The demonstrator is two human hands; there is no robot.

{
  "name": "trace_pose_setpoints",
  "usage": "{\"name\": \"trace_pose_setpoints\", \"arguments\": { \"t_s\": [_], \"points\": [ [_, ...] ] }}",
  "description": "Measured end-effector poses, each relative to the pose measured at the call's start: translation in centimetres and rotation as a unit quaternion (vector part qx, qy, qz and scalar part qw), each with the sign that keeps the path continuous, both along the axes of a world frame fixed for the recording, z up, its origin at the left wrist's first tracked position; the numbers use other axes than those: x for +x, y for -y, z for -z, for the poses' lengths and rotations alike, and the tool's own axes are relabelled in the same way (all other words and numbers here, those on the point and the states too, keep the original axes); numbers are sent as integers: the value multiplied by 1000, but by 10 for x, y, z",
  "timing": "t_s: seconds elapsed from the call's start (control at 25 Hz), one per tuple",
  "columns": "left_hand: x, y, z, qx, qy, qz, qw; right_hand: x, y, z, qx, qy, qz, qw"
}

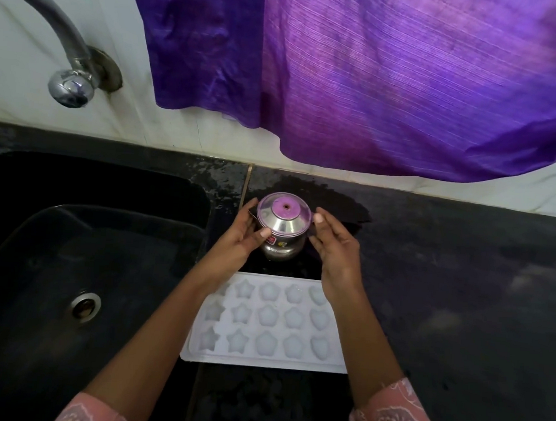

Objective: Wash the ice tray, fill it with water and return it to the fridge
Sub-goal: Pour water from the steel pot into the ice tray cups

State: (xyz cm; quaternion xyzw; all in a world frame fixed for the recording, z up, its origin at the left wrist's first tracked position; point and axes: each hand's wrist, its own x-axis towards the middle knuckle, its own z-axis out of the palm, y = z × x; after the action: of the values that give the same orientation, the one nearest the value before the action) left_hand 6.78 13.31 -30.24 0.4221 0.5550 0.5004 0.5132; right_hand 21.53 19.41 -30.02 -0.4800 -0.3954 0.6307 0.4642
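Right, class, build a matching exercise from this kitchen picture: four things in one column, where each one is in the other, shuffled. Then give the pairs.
Things
1. tray
2. pot
3. tap
4. cloth

Places
A. on the wall, above the sink
B. hanging over the wall behind the counter
C. between the left hand and right hand
D. flat on the counter, nearest the person

Pairs: 1-D, 2-C, 3-A, 4-B

Steel pot (285,232) just behind ice tray (261,360)
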Motion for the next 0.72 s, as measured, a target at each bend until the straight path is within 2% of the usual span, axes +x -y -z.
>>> {"name": "trace_pose_setpoints", "arguments": {
  "t_s": [0.08, 0.16, 0.2, 0.28, 0.4, 0.52, 0.72],
  "points": [
    [3, 3, -6, -18, 3, -20, 1000, 4, 6, -6, 6, 39, -15, 999],
    [6, 13, -11, -22, -10, -62, 998, 18, 15, -11, 52, 143, -19, 988],
    [6, 22, -12, -20, -37, -79, 996, 27, 22, -13, 95, 215, -25, 972],
    [5, 43, -9, -29, -134, -87, 987, 49, 38, -11, 172, 355, -58, 917],
    [0, 77, 3, -53, -274, -41, 959, 76, 65, -1, 167, 494, -142, 842],
    [-2, 99, 15, -56, -387, 6, 921, 92, 87, 7, 121, 556, -211, 795],
    [-3, 120, 21, -94, -490, 11, 867, 103, 105, 16, 122, 594, -237, 759]
  ]
}}
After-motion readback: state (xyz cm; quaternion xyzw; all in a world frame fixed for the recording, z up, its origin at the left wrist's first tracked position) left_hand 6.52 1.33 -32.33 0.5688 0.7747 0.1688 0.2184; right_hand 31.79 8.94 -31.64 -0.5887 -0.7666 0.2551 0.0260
